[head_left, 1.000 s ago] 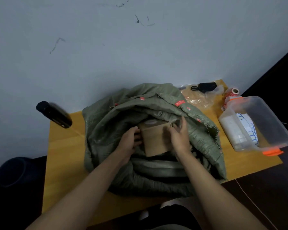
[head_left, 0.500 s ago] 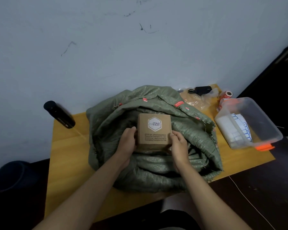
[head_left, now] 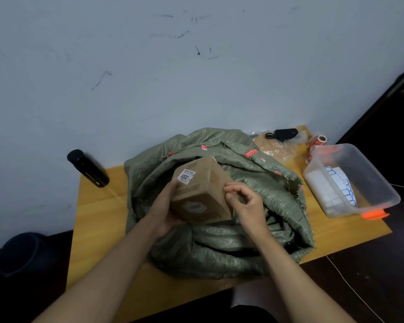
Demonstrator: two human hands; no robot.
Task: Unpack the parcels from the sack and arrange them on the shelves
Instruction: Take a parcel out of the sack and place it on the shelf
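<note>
Head view: my left hand (head_left: 166, 212) cups the box (head_left: 200, 191) from below and along its left side, fingers curled under it, taking the weight. My right hand (head_left: 244, 202) sits at the box's right edge with fingers loosely bent; thumb and fingertips touch or nearly touch the cardboard, but I cannot tell whether they actually pinch it. The box is tilted, a white label (head_left: 186, 176) on its upper face turned toward me, a hexagon mark on the face nearest me. It is clear of the sack (head_left: 254, 190), held just above the rolled-down mouth.

I judge the step in hand to be the lift-out of one parcel, with a look at its label. Next it must go to a shelf. No shelf shows in this view, so I would have to turn to find one, and the right hand needs a firmer hold first or the left must carry alone.

Around me: the sack fills the middle of the surface (head_left: 98, 220). A black bottle (head_left: 88, 169) stands at the back left, near the wall. To the right lie a clear tub (head_left: 369, 173) with white labels inside, a crumpled plastic bag (head_left: 278, 148), a small black device (head_left: 285, 134) and a red-and-white roll (head_left: 320, 139). A dark bin (head_left: 21, 252) stands on the floor at left. The way upward is open; the tub crowds the right side.
</note>
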